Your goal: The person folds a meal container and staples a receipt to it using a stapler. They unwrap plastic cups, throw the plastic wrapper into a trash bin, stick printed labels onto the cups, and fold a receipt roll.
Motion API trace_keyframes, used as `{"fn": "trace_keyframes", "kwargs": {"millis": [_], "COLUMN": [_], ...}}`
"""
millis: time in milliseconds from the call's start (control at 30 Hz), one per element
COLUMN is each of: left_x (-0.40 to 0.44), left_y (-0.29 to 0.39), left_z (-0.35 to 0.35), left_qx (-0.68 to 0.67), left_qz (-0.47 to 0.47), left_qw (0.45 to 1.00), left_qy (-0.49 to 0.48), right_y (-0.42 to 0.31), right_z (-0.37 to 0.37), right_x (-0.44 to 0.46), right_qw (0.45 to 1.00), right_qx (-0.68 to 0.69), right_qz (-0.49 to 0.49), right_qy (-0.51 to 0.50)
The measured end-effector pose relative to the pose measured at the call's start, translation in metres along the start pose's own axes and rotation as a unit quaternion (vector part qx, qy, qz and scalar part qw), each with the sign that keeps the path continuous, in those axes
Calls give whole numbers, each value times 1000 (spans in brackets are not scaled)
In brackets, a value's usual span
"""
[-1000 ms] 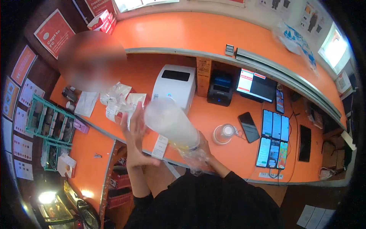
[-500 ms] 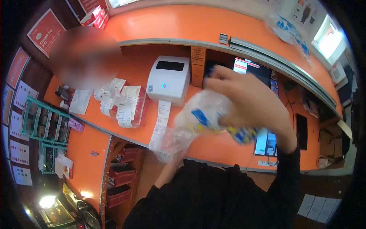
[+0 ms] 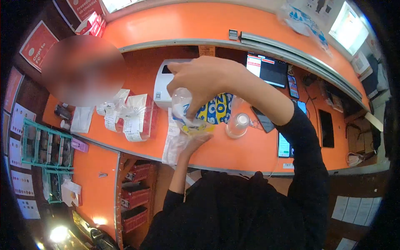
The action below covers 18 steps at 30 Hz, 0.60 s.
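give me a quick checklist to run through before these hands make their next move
1. Right hand gripping bag: ok
2. Left hand gripping bag: cannot tell, fingers partly hidden
3. bag sealed: cannot tell, Right hand covers part
4. cup resting on counter: ok
5. receipt in full view: not ok, bag overlaps it
6. white machine unobstructed: not ok, Right hand blocks part

One left hand (image 3: 195, 145), one right hand (image 3: 206, 81), one patterned bag (image 3: 216, 109)
On the counter (image 3: 250, 150): two wrapped packages (image 3: 138, 118), one clear cup (image 3: 237, 126), one white machine (image 3: 161, 86) and one monitor (image 3: 273, 71); beneath it, three red stacks (image 3: 136, 198). Phones (image 3: 293, 86) lie there too, partly hidden, so their number cannot be told.
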<state>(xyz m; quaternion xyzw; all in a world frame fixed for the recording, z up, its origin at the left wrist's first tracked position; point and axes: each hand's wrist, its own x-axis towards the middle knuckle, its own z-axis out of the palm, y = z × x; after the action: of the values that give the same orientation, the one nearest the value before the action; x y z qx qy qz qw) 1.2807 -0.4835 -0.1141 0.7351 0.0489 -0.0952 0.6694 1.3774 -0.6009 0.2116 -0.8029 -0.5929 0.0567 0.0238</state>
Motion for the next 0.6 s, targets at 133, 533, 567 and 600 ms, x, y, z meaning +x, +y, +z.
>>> {"fn": "trace_keyframes", "kwargs": {"millis": [133, 533, 567, 600], "left_x": [18, -14, -20, -28], "left_y": [-4, -39, -40, -40], "left_z": [-2, 3, 8, 15], "left_qx": [-29, 39, 50, 62], "left_qz": [33, 90, 101, 116], "left_qw": [999, 989, 988, 986], "left_qy": [20, 109, 109, 106], "right_y": [5, 45, 45, 46], "right_z": [-29, -21, 4, 34], "right_x": [10, -168, -187, -206], "right_qw": [997, 741, 696, 645], "right_qx": [32, 277, 308, 335], "right_qz": [-51, 154, 150, 143], "right_qy": [52, 591, 632, 672]}}
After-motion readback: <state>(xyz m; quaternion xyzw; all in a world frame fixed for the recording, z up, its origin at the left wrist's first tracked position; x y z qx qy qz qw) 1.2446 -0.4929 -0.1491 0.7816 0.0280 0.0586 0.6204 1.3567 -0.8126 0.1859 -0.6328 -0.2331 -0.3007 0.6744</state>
